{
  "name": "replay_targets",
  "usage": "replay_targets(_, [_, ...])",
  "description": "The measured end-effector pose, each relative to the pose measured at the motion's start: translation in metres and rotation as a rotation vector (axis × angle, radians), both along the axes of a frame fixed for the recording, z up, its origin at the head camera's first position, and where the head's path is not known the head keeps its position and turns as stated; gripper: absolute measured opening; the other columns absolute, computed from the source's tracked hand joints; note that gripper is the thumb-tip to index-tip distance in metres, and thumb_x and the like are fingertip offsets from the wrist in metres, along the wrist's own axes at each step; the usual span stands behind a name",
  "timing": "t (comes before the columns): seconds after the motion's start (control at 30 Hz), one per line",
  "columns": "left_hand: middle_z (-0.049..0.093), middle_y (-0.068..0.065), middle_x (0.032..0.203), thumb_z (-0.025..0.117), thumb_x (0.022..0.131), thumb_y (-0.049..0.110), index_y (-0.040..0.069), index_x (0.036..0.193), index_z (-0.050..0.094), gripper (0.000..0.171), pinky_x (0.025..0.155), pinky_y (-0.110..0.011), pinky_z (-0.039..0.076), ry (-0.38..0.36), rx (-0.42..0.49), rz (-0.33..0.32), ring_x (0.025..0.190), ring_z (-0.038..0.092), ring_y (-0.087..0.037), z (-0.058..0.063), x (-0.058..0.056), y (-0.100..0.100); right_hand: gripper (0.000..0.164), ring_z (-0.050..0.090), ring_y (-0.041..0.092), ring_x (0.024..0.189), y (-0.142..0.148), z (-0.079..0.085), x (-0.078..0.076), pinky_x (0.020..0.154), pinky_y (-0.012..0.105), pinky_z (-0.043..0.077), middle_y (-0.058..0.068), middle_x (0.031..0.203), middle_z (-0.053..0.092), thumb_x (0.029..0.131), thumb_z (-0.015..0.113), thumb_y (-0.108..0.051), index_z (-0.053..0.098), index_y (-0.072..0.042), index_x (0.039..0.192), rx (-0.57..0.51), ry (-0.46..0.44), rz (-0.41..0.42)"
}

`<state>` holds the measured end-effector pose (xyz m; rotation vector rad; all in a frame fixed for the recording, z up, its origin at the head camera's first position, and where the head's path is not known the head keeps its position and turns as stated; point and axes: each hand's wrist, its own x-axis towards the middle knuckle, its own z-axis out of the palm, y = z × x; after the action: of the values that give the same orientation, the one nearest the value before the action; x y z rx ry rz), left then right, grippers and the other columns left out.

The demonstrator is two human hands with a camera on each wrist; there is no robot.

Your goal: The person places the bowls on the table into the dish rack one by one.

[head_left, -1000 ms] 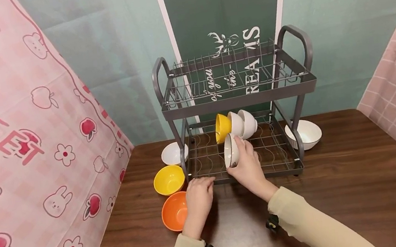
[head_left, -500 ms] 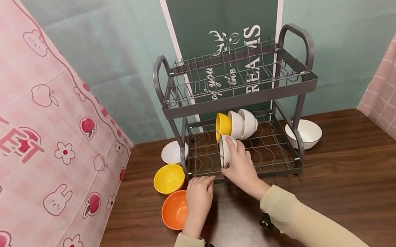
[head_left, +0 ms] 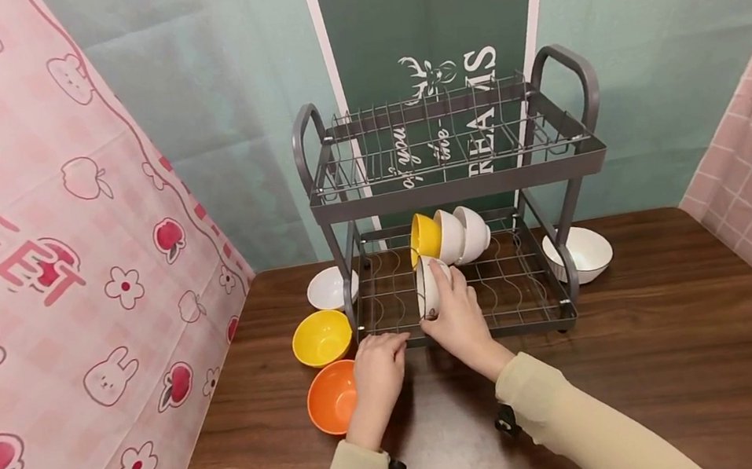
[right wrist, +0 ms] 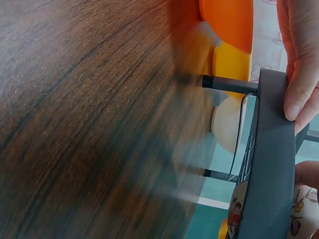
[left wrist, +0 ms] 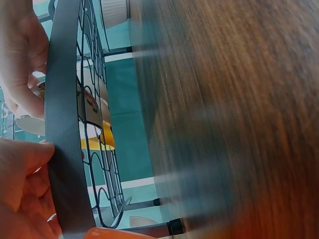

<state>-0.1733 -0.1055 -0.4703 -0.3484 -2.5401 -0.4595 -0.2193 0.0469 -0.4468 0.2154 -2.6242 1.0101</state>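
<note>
My right hand [head_left: 459,322] holds a white patterned bowl [head_left: 427,291] with a dark rim, tipped on its side in the lower tier of a grey two-tier dish rack [head_left: 456,192]. In the left wrist view the bowl [left wrist: 89,107] shows through the wires, behind the front rail [left wrist: 65,129]. My left hand [head_left: 378,369] grips that rail near its left end, thumb on the outer face. Behind the held bowl, a yellow bowl [head_left: 424,236] and two white bowls [head_left: 473,234] lean in a row on their sides.
Left of the rack stand a white bowl [head_left: 326,290], a yellow bowl [head_left: 322,339] and an orange bowl [head_left: 331,399] on the wooden table [head_left: 684,352]. A larger white bowl [head_left: 585,253] stands at the rack's right. The wire upper tier overhangs the lower one.
My right hand has moved slightly left with the white patterned bowl, settling it among the lower wires; it has barely moved in the last half second. The left hand stays on the rail.
</note>
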Motion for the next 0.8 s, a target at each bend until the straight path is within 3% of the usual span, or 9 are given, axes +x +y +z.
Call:
replay_targets(0.17, [0.072, 0.002, 0.094, 0.068, 0.082, 0.015, 0.016, 0.100, 0.073, 0.018, 0.095, -0.043, 0.045, -0.036, -0.014, -0.022, 0.091, 0.065, -0.016, 0.001, 0.001, -0.002, 0.097, 0.044, 0.043, 0.108, 0.002, 0.001, 0.001, 0.079, 0.052, 0.048, 0.025, 0.144, 0.025, 0.066, 0.078, -0.016, 0.022, -0.019, 0.146, 0.015, -0.002, 0.028])
replay_targets(0.37, [0.064, -0.002, 0.119, 0.063, 0.086, 0.021, 0.013, 0.120, 0.062, 0.034, 0.104, -0.048, 0.036, -0.213, -0.047, -0.087, 0.117, 0.056, -0.020, 0.008, 0.010, -0.007, 0.101, 0.037, 0.049, 0.121, 0.008, -0.002, 0.005, 0.092, 0.056, 0.043, 0.027, 0.148, 0.018, 0.070, 0.078, -0.021, 0.013, -0.015, 0.148, 0.020, -0.033, 0.071])
replay_targets(0.57, [0.055, -0.007, 0.132, 0.062, 0.087, 0.020, 0.009, 0.127, 0.056, 0.042, 0.106, -0.048, 0.034, -0.287, 0.073, -0.143, 0.126, 0.049, -0.024, 0.013, 0.023, -0.013, 0.104, 0.034, 0.049, 0.128, 0.016, -0.004, 0.016, 0.095, 0.059, 0.039, 0.026, 0.151, 0.011, 0.073, 0.076, -0.027, 0.006, -0.015, 0.149, 0.016, -0.066, 0.080])
replay_targets(0.67, [0.054, -0.008, 0.132, 0.064, 0.086, 0.020, 0.009, 0.127, 0.055, 0.043, 0.104, -0.045, 0.037, -0.281, 0.100, -0.106, 0.124, 0.049, -0.027, 0.015, 0.029, -0.017, 0.103, 0.034, 0.047, 0.128, 0.021, -0.003, 0.023, 0.098, 0.059, 0.037, 0.025, 0.151, 0.012, 0.075, 0.074, -0.031, 0.005, -0.013, 0.149, 0.042, -0.069, 0.068])
replay_targets(0.8, [0.053, -0.009, 0.132, 0.068, 0.083, 0.020, 0.008, 0.127, 0.054, 0.048, 0.097, -0.044, 0.044, -0.259, 0.116, 0.006, 0.120, 0.051, -0.028, 0.017, 0.040, -0.021, 0.101, 0.035, 0.047, 0.128, 0.027, -0.002, 0.031, 0.101, 0.061, 0.032, 0.026, 0.150, 0.016, 0.075, 0.074, -0.034, 0.009, -0.011, 0.148, 0.091, -0.053, 0.035])
